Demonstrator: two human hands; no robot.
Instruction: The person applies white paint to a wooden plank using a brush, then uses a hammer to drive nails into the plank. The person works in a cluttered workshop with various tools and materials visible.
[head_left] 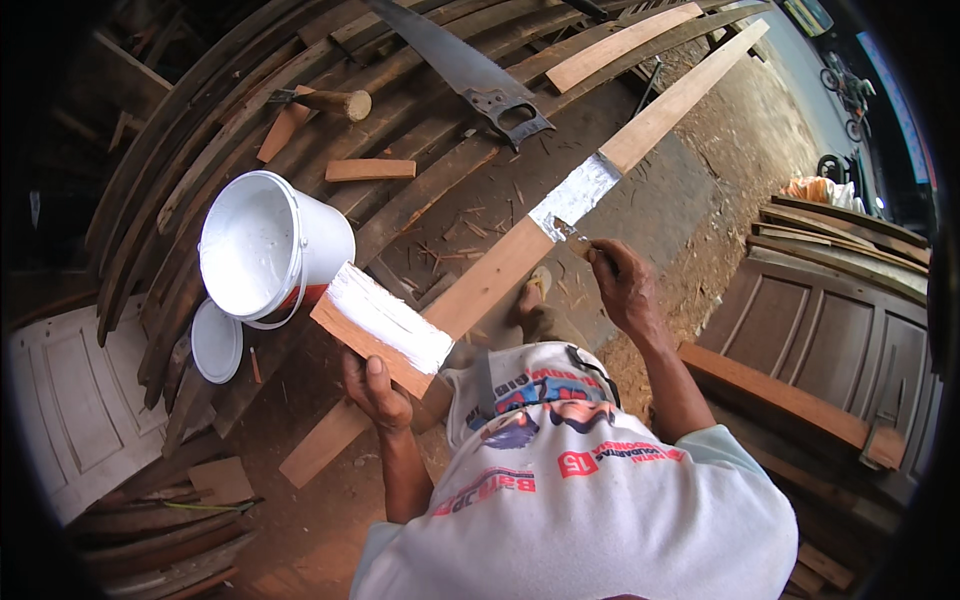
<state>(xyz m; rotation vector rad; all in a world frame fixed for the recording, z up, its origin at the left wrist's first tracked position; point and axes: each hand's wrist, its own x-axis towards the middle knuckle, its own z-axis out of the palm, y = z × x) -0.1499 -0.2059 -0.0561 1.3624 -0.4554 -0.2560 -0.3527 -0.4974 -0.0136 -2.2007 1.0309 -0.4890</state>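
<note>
1. Wooden block [382, 328], its top face coated in white paste, sits in the left hand [380, 395] in front of the person's body. That hand is clamped on the near side, thumb upright against the bare wood; the other fingers are hidden underneath.
2. The right hand [630, 285], out to the right of the block and a little farther away, pinches a small tool [570, 232] between thumb and fingers. The tool is too small to make out well, and I cannot tell whether its tip touches the white patch just beside it.
3. That patch [580, 192] covers a stretch of a long plank [490, 275], which slants away to the upper right. The block hides part of the plank; a piece of wood [325, 445] shows at lower left, but whether it is the same plank I cannot tell.
4. Just left of the block stands a tilted white bucket [330, 240], smeared white inside, with a round lid [216, 342] beside it. The block's corner overlaps the bucket in view, so room on that side is tight.
5. Right of the right hand, open ground [700, 240] strewn with shavings runs to a brown door [800, 330].
6. Farther off, a handsaw [460, 75] lies across dark boards [420, 200], the end of its blade cut off by the upper edge.
</note>
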